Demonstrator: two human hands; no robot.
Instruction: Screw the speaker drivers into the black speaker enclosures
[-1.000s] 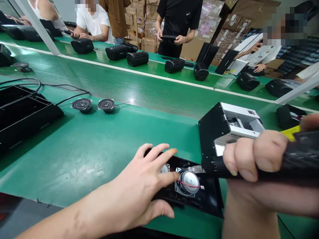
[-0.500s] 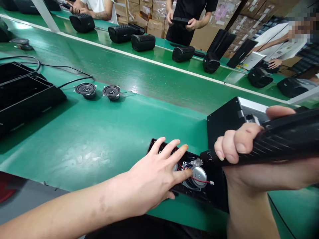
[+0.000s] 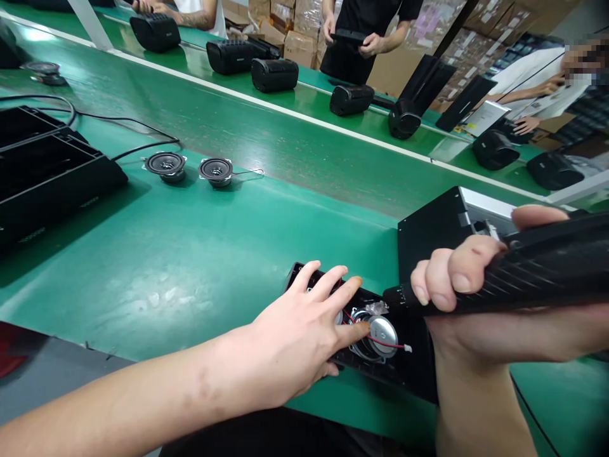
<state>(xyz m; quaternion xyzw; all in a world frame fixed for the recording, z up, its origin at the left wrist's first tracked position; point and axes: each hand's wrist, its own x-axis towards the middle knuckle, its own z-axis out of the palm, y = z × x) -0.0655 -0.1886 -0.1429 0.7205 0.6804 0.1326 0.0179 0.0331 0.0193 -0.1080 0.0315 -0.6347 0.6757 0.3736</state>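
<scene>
A black speaker housing (image 3: 413,355) lies on the green bench, partly under my hands. In it sits a speaker driver (image 3: 382,336) with a silver magnet; a red wire ending in a white plug crosses it. My left hand (image 3: 297,336) rests flat across the housing, fingers spread, the index fingertip at the driver. Part of a second driver is covered by this hand. My right hand (image 3: 457,279) grips a black electric screwdriver (image 3: 537,270). Its nose points down-left at the driver's upper rim, beside a clear plastic scrap (image 3: 377,308); the tip is hard to make out.
Two loose speaker drivers (image 3: 165,166) stand farther back on the bench. Black speaker housings (image 3: 61,184) and a cable are at left. A black box (image 3: 431,231) stands behind the screwdriver. Across the green conveyor (image 3: 266,130), several black speakers line a bench where people work.
The view has shifted slightly. My left hand stays spread on the housing, and my right hand keeps the electric screwdriver at nearly the same spot.
</scene>
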